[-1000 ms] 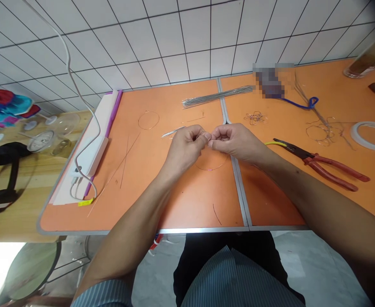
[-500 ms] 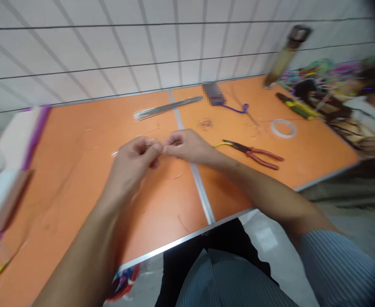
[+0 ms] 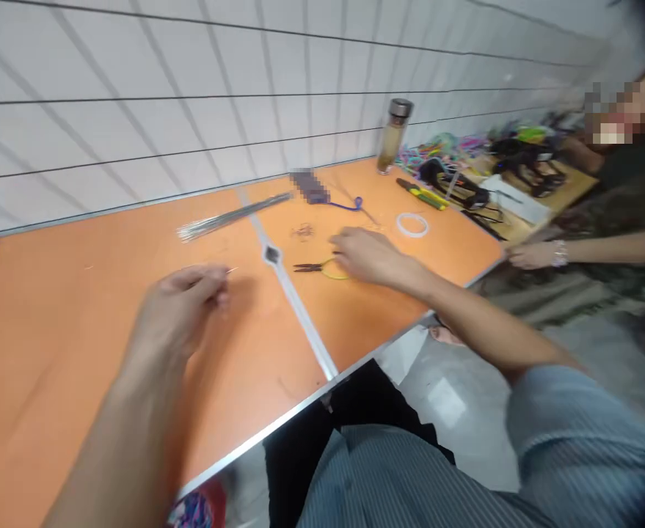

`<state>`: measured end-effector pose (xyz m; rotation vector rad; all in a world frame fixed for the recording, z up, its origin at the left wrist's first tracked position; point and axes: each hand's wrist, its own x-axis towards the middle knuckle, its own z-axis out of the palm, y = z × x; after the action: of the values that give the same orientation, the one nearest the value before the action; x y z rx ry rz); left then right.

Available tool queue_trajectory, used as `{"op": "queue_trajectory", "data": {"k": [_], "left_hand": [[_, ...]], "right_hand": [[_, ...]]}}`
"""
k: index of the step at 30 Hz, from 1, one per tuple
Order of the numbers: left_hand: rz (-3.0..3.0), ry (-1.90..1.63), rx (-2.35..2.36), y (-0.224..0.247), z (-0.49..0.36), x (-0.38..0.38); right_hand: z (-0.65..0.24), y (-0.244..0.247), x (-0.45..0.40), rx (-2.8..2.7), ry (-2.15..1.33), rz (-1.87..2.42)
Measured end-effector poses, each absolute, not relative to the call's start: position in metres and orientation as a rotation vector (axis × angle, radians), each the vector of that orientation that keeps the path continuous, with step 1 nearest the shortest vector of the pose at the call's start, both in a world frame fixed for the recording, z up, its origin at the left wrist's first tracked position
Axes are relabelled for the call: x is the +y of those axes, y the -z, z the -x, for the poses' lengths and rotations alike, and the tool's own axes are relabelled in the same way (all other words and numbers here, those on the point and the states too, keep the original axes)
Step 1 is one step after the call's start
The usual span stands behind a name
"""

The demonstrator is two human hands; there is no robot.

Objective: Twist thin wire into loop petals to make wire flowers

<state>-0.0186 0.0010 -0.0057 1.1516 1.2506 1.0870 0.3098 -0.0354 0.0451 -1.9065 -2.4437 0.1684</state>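
My left hand (image 3: 182,297) is pinched shut at the lower left of the orange table (image 3: 63,352), with a thin metal wire (image 3: 231,270) showing at its fingertips. To the right of the metal seam, my right hand (image 3: 363,257) lies over the red-handled pliers (image 3: 311,268), with the fingers curled. The handles are hidden beneath it, and the black jaws and a yellow loop stick out to the left. A bundle of straight steel wires (image 3: 234,215) lies farther back, beyond both hands.
A small wire tangle (image 3: 303,231), a blurred block with blue cord (image 3: 311,185), a tape roll (image 3: 412,225) and a glass bottle (image 3: 391,136) stand on the table. A co-worker's hand (image 3: 525,255) rests at the right edge, near a cluttered wooden bench (image 3: 520,172).
The view has swung right. My hands have parted, and my right hand has moved from the pinch onto the pliers, which now lie nearer the seam. My left hand still pinches the wire.
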Motion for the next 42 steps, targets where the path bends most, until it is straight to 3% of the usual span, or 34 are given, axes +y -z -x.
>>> {"op": "queue_trajectory", "data": {"k": [5,15,25,35,42], "left_hand": [[-1.054,-1.085,1.111,-0.005,0.004,0.000],[-1.008,-1.099,1.043,0.005,0.009,0.007],[-0.972,-1.069,0.912,0.006,0.018,0.013],[-0.994,-1.072,0.971,-0.001,0.021,0.012],[-0.998,-1.097,0.952,0.004,0.018,0.011]], "right_hand": [[-0.351,-0.024,-0.041,-2.546,-0.092,2.049],[-0.328,0.004,-0.019,-2.712,0.084,1.702],[-0.310,0.021,-0.009,-2.339,-0.368,1.903],[-0.267,0.003,0.019,-1.295,-1.428,1.247],[-0.245,0.011,0.029,-1.341,-1.561,1.003]]}}
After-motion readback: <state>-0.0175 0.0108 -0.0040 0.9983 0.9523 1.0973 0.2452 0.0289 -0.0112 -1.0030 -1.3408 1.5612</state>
